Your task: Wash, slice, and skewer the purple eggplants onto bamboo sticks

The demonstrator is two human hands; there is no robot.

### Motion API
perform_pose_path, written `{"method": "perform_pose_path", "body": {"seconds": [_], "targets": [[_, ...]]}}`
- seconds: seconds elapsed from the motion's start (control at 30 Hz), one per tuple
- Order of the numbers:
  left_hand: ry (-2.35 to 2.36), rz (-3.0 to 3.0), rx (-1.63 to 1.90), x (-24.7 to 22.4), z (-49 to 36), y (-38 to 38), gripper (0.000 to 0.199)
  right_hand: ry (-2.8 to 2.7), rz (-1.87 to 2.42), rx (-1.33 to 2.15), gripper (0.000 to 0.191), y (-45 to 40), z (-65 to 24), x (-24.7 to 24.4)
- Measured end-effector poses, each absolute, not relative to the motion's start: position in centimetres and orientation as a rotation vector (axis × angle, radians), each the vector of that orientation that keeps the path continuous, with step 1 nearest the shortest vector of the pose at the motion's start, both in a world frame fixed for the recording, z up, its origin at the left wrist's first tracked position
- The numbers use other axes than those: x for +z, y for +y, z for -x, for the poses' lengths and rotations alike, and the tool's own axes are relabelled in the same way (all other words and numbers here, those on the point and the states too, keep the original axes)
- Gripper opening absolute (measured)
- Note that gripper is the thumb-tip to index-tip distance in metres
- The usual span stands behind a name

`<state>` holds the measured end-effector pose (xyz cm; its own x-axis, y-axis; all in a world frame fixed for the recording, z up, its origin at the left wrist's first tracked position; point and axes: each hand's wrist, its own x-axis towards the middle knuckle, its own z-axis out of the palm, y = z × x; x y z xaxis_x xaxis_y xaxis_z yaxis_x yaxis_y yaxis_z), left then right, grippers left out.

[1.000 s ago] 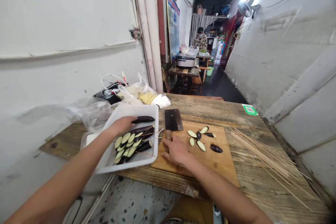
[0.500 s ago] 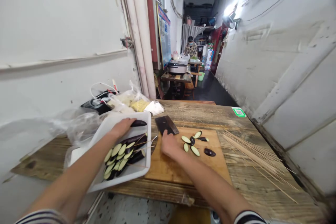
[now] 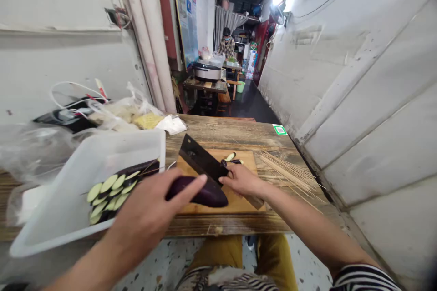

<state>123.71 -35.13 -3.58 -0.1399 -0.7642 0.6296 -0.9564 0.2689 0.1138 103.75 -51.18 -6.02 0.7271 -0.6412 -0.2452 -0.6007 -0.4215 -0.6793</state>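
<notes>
A whole purple eggplant (image 3: 213, 194) is held in my left hand (image 3: 152, 202), fingers wrapped round one end, over the near left of the wooden cutting board (image 3: 191, 208). My right hand (image 3: 243, 179) is closed on a dark cleaver (image 3: 201, 158), its broad blade tilted up to the left behind the eggplant. Small cut eggplant pieces (image 3: 231, 157) lie on the board beyond my right hand; others are hidden by the hand and blade. On the left, the white plastic tub (image 3: 92, 150) holds halved eggplants (image 3: 109, 183) with pale cut faces up, some on thin sticks.
Thin bamboo skewers (image 3: 287, 170) lie spread to the board's right. Plastic bags (image 3: 126, 116) and white paper (image 3: 171, 124) sit behind the tub. A green card (image 3: 280, 130) marks the table's far right corner. A person (image 3: 226, 44) stands farther back behind another table.
My left hand has lifted an eggplant from the tub and brought it over the board. My right hand has raised the cleaver off the board. The view has shifted right and down.
</notes>
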Motion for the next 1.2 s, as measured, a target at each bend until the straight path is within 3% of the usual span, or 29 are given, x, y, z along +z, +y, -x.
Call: {"method": "perform_pose_path", "body": {"seconds": [0.13,0.3,0.5,0.63,0.83,1.2], "targets": [[-2.231,-1.524,0.394,-9.5,-119.8,-36.5,0.062,0.985,2.082,0.054,0.015,-50.8,-100.7,-7.0],[-2.376,-1.710,0.323,-13.0,-118.7,-40.5,0.051,1.151,2.171,0.071,0.019,-51.9,-98.2,-7.3],[-2.468,-1.765,0.372,-14.6,-118.6,-43.0,0.044,1.264,2.380,-0.081,0.016,-49.5,-93.5,-6.0],[-2.398,-1.610,0.389,-15.9,-118.5,-42.9,0.039,1.285,2.552,0.009,0.019,-46.1,-90.4,-5.2],[-2.195,-1.427,0.258,-17.4,-117.8,-42.6,0.036,1.185,2.519,0.162,0.018,-44.6,-88.4,-5.0],[-2.076,-1.385,0.318,-17.2,-116.7,-42.5,0.041,1.086,2.320,0.116,0.013,-45.9,-87.1,-5.8]]}}
